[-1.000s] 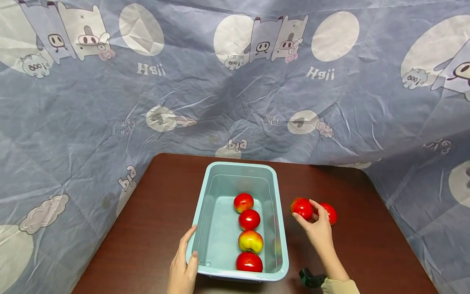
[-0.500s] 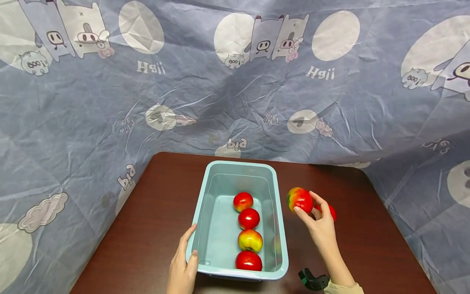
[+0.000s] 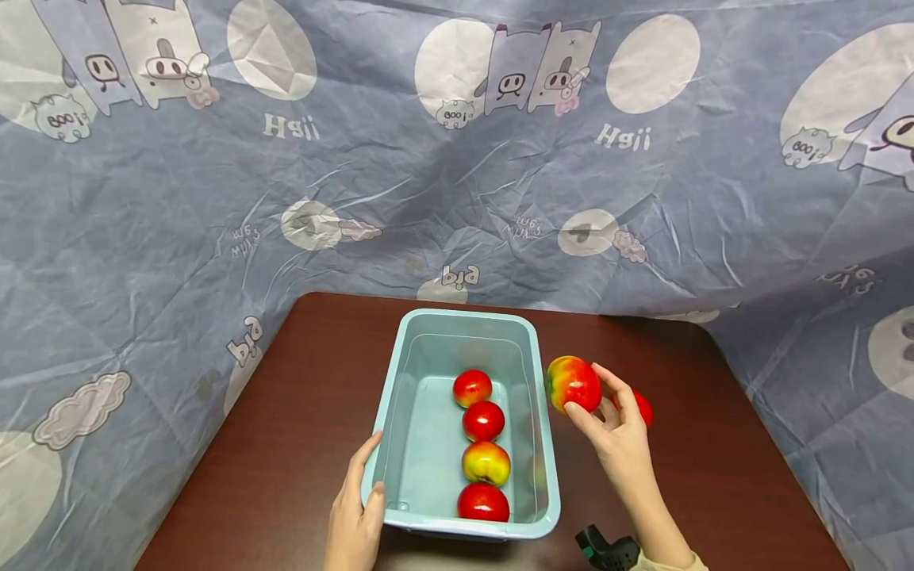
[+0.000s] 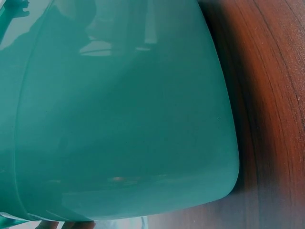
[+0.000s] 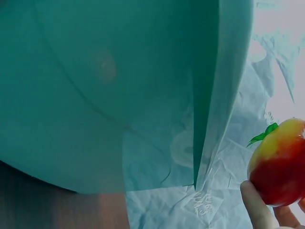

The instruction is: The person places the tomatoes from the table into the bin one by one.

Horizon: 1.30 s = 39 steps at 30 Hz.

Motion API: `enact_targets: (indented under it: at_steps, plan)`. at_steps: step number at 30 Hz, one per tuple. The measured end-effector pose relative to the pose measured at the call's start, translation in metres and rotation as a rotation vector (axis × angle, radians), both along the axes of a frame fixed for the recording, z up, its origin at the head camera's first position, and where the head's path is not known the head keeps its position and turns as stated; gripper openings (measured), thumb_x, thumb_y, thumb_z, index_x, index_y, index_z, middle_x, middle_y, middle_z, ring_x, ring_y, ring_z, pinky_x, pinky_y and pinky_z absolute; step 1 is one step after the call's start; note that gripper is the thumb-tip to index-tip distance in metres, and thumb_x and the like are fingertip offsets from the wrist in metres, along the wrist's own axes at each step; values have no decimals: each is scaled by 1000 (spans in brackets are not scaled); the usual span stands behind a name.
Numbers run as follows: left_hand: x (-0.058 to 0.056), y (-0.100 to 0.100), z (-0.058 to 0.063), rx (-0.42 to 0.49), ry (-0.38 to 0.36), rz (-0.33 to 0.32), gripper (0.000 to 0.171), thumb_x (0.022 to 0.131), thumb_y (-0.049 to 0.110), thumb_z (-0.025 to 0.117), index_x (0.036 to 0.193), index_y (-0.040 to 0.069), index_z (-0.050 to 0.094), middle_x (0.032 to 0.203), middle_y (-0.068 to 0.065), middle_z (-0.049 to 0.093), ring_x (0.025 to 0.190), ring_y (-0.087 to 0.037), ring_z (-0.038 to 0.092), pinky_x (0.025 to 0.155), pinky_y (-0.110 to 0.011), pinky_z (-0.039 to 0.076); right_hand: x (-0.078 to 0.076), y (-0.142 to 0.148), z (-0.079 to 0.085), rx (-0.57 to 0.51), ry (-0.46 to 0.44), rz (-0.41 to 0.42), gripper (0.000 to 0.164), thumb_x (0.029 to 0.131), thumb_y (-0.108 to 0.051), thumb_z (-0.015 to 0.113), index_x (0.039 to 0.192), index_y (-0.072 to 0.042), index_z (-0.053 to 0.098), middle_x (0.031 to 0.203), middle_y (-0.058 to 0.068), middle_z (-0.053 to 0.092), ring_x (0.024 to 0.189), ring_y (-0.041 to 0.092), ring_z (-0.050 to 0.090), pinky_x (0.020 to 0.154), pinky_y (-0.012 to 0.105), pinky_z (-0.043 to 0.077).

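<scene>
My right hand (image 3: 624, 444) pinches a red and yellow apple (image 3: 574, 384) between thumb and fingers, raised just outside the right rim of a light blue plastic bin (image 3: 389, 388). In the right wrist view, a green leaf (image 5: 263, 134) shows on this apple, beside the bin's wall (image 5: 119, 95). My left hand (image 3: 353, 511) holds the bin at its near left corner; the left wrist view is mostly the bin's outer wall (image 4: 128, 109). Inside the bin, several apples (image 3: 483, 421) lie in a row along the right side. One more apple (image 3: 643, 408) sits on the table, partly hidden behind my right hand.
The dark brown table (image 3: 321, 381) carries everything. A black strap-like device (image 3: 607, 549) is by my right forearm, near the front. A grey-blue patterned cloth (image 3: 400, 174) hangs behind the table and at both sides.
My right hand has lifted the apple and brought it left toward the bin's rim, turning its yellow side into sight. The left hand stays on the bin, and the apples inside keep their places.
</scene>
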State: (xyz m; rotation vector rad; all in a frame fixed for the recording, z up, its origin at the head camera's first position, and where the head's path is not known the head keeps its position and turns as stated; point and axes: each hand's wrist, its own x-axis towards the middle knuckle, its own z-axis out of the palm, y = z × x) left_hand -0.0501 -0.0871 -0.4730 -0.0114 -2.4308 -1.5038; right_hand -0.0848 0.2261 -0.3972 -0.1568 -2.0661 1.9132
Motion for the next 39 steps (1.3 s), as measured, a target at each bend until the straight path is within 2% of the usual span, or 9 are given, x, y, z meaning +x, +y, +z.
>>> enact_targets:
  at_steps: [1,4,6,8,14,21,26,32,39]
  plan:
    - [0,0,0,-1,2,1,48,100,15,48,144,32,47,143,-1,56,54,1,23,51,-23,29,0,-2,1,-1,13,8,65,87,3,68,144,-6,39,133,-5,43,109,3,58,82,15,52]
    - [0,-2,-2,-22,24,9,47,100,18,49,144,33,47,143,1,56,65,-1,38,56,-24,33,0,-6,2,-14,46,23,66,85,8,67,144,-4,39,133,-2,45,109,4,58,83,16,52]
    - [-1,-2,-3,-43,47,11,48,99,18,51,145,34,46,142,3,57,77,-4,47,62,-26,37,0,-9,2,-22,67,31,66,84,10,67,143,-3,40,133,-2,46,109,4,58,83,16,52]
    - [-2,-3,-4,-62,75,13,51,98,16,52,145,34,46,142,6,57,89,-9,49,68,-29,39,0,-11,2,-26,85,50,67,83,13,66,143,-2,40,133,-2,46,110,4,58,84,16,52]
    - [-3,-3,-5,-72,99,7,53,97,14,54,146,33,46,142,8,57,93,-8,50,73,-31,42,4,-17,4,48,143,143,69,81,14,67,143,0,41,136,-2,49,114,5,56,85,18,53]
    - [-3,-3,-5,-63,75,2,53,97,14,55,146,33,46,142,4,57,84,-10,49,70,-30,40,7,-27,1,243,217,263,75,75,9,78,142,-5,47,139,4,48,115,7,55,87,18,52]
    - [-2,-2,-5,-65,66,10,53,97,15,55,145,33,46,142,2,57,81,-9,49,69,-30,40,11,-38,-2,433,260,346,75,74,-7,85,141,-15,52,141,4,50,124,4,50,90,20,52]
    - [-2,-2,-4,-56,73,14,52,96,14,55,145,32,47,142,1,58,74,-8,46,66,-28,38,15,-48,-6,649,338,432,75,73,-10,86,140,-16,53,141,3,51,122,13,53,88,28,55]
    - [-1,-2,-4,-59,68,20,51,97,15,54,145,33,47,142,4,58,87,-11,50,69,-29,40,19,-54,-11,815,349,494,75,72,-9,85,139,-19,54,145,-4,49,126,18,52,86,32,56]
